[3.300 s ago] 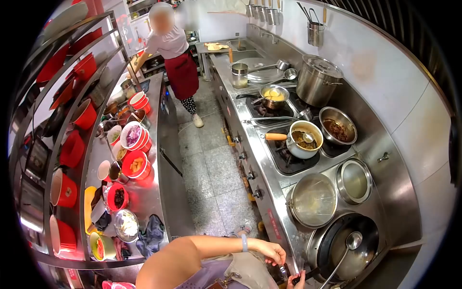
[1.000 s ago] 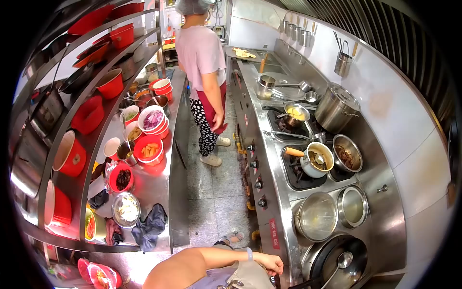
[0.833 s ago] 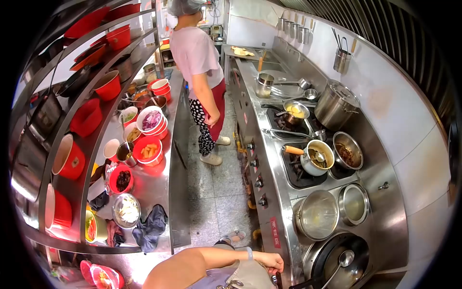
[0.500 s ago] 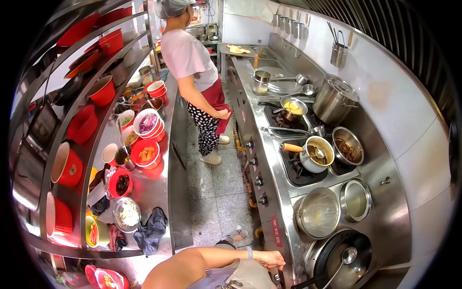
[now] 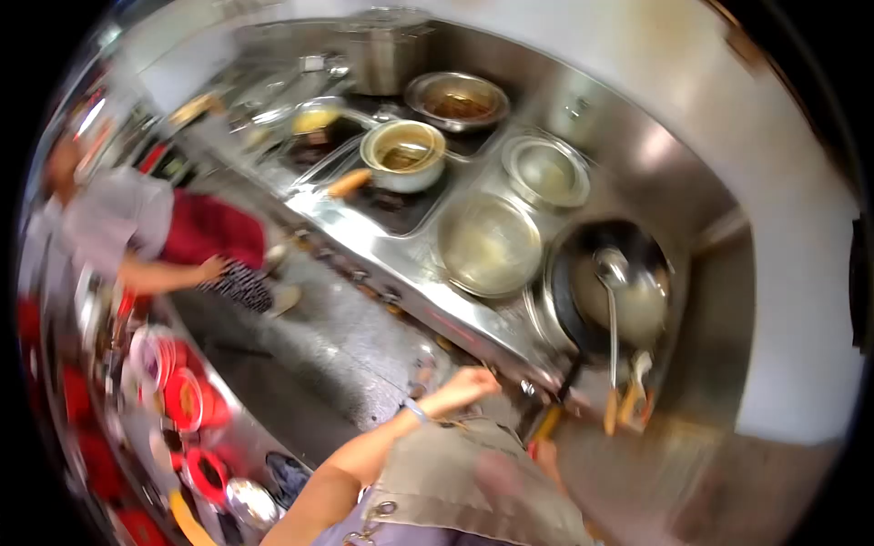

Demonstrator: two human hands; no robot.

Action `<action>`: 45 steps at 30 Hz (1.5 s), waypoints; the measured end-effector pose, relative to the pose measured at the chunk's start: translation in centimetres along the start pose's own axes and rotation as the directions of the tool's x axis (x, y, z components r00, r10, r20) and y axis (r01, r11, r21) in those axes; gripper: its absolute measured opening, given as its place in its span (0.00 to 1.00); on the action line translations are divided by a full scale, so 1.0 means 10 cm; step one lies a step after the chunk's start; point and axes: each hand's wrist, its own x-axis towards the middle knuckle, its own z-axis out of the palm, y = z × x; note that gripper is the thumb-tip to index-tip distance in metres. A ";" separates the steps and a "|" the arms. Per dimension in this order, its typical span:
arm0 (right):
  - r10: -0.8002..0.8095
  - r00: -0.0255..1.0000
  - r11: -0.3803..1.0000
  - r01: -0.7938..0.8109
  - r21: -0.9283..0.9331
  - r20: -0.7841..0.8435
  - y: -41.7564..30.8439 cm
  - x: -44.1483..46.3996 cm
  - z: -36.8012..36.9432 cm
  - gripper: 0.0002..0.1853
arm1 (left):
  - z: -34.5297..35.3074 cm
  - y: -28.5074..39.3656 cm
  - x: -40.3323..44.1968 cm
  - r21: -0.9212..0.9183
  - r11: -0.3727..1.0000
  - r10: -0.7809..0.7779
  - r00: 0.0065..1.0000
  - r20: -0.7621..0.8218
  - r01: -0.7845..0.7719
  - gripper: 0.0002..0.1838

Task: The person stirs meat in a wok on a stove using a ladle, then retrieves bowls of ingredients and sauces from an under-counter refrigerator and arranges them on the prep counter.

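My left hand (image 5: pixel 469 387) hovers by the front edge of the stove counter (image 5: pixel 364 250), its fingers curled in, with nothing visible in them. Low beside the apron (image 5: pixel 455 478), a blurred bit of my right hand or forearm (image 5: pixel 549 462) shows; its fingers cannot be made out. Nearest to both is a black wok (image 5: pixel 583 332), its handle pointing toward me. A ladle (image 5: pixel 613 318) rests in the wok, with its wooden handle end over the rim. Beside that handle lies another wooden-handled utensil (image 5: pixel 635 400), too blurred to name.
A wide strainer-like pan (image 5: pixel 489 244) and a steel pot (image 5: pixel 546 173) stand left of the wok. Beyond are a white saucepan (image 5: pixel 405 173) and a steel bowl (image 5: pixel 455 100) of brown liquid. A co-worker (image 5: pixel 137 218) stands in the aisle. Red tubs (image 5: pixel 187 400) line the left counter.
My view has swung right toward the wok, so the stove now sits further left. The wooden utensil handles and part of my right arm have come into view. My left hand stays curled.
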 end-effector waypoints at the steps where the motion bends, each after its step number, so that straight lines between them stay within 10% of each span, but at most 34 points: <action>1: 0.405 0.914 0.819 -0.362 0.444 -0.002 -0.11 -0.07 0.06 0.17 | 0.03 0.07 -0.05 -0.079 0.995 0.059 0.997 0.044 -0.055 0.08; 9: 0.717 0.696 0.593 -0.584 0.554 -0.033 0.30 -0.53 0.20 0.24 | 0.52 0.21 0.52 0.023 0.986 -0.163 0.950 0.267 0.163 0.42; 13: 0.616 0.766 0.769 -0.534 0.350 -0.185 0.18 -1.00 0.16 0.14 | 0.84 0.13 0.85 0.062 0.972 -0.232 0.891 0.391 0.226 0.38; 20: 0.611 0.784 0.635 -0.402 0.659 -0.111 -0.02 -0.93 0.00 0.10 | 1.27 -0.12 1.25 -0.314 0.882 -0.244 0.910 0.334 0.352 0.12; 45: 0.609 0.788 0.610 -0.393 0.688 -0.089 -0.54 -0.36 -0.66 0.10 | 1.39 0.04 1.38 -0.329 0.817 -0.381 0.872 0.309 0.473 0.13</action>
